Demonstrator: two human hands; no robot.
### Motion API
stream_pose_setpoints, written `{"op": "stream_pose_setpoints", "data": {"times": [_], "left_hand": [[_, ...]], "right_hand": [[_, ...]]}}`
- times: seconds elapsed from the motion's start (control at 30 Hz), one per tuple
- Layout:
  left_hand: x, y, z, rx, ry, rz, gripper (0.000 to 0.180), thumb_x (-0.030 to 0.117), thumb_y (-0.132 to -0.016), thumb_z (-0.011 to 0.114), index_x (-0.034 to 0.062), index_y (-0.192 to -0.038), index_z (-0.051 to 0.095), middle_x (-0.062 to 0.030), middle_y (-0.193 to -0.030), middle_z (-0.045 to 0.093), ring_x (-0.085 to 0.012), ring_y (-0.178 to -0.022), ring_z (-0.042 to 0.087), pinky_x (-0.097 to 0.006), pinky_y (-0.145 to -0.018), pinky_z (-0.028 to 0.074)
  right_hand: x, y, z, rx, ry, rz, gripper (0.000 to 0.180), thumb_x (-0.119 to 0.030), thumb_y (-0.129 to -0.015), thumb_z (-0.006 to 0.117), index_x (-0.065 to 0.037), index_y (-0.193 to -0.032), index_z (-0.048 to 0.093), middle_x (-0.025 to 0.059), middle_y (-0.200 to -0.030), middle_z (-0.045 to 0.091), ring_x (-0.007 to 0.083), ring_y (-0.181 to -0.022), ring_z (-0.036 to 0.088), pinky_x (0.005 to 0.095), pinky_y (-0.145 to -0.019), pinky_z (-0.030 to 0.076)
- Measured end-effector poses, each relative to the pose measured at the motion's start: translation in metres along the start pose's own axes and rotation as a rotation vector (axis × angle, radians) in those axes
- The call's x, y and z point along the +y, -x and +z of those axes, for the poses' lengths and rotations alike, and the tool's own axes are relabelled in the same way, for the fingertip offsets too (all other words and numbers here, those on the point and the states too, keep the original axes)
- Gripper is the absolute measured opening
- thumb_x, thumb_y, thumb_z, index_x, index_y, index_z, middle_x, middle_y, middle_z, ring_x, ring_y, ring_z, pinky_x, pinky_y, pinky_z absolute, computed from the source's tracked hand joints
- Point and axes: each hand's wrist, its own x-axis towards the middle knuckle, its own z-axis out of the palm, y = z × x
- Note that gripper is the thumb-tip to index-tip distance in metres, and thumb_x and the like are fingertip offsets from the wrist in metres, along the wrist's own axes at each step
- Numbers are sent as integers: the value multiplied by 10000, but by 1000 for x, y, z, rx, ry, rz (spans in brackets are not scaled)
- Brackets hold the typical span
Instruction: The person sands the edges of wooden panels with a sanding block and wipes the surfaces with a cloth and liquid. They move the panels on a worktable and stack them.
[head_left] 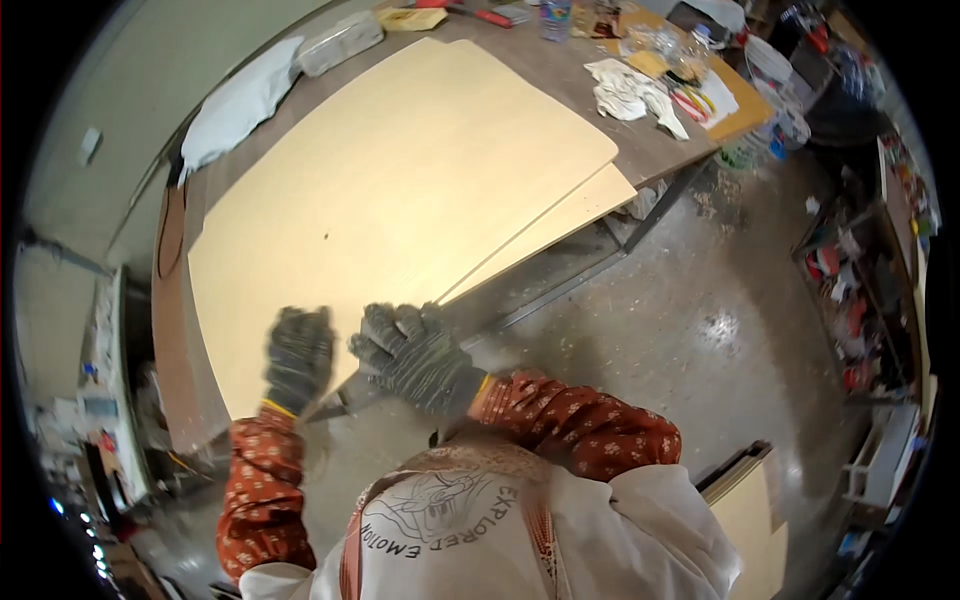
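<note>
Left hand (pixel 299 355) curled, right hand (pixel 412 352) half-spread near pale top panel (pixel 400 170); whether gripping, indeterminable. Uneven pushing risked skewing it.

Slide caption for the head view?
Gray-gloved left hand and right hand at the near edge of pale, overlapping boards on a brown worktable.

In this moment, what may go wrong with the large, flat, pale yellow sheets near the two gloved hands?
The large, flat, pale yellow upper sheet is not aligned with the matching lower sheet, so a push might slide it further.

Both seem to reach past the near edge of the brown table, so they might tip.

The grey-gloved right hand is at the sheets' edge; its fingers could get pinched.
</note>
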Motion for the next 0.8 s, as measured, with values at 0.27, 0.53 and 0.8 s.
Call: {"op": "stream_pose_setpoints", "data": {"times": [0.27, 0.53, 0.8], "left_hand": [[43, -43, -2, -148, 415, -1, 620, 365, -875, 603, 19, -1374, 472, -221, -1448, 382, -410, -1354, 343, -544, -1115, 277], [57, -48, 6, -317, 282, -58, 834, 82, -704, 588, -8, -1474, 283, -251, -1539, 212, -444, -1443, 146, -604, -1163, 65], [57, -15, 41, -318, -195, -85, 709, 291, -888, 475, 61, -1513, 234, -203, -1581, 153, -391, -1473, 77, -608, -1145, -4]], "right_hand": [[-185, -78, -176, -474, 2093, 1188, 373, -372, -939, 478, -197, -1264, 533, 117, -1399, 453, 288, -1186, 494, 407, -940, 465], [-145, -47, -162, 506, 1188, 1068, 561, -489, -970, 361, -243, -1474, 338, 138, -1558, 255, 372, -1364, 328, 584, -1090, 254], [-69, -46, 7, 203, 1161, 484, 557, -462, -977, 374, -220, -1476, 320, 141, -1569, 216, 363, -1398, 272, 578, -1117, 223]]}}
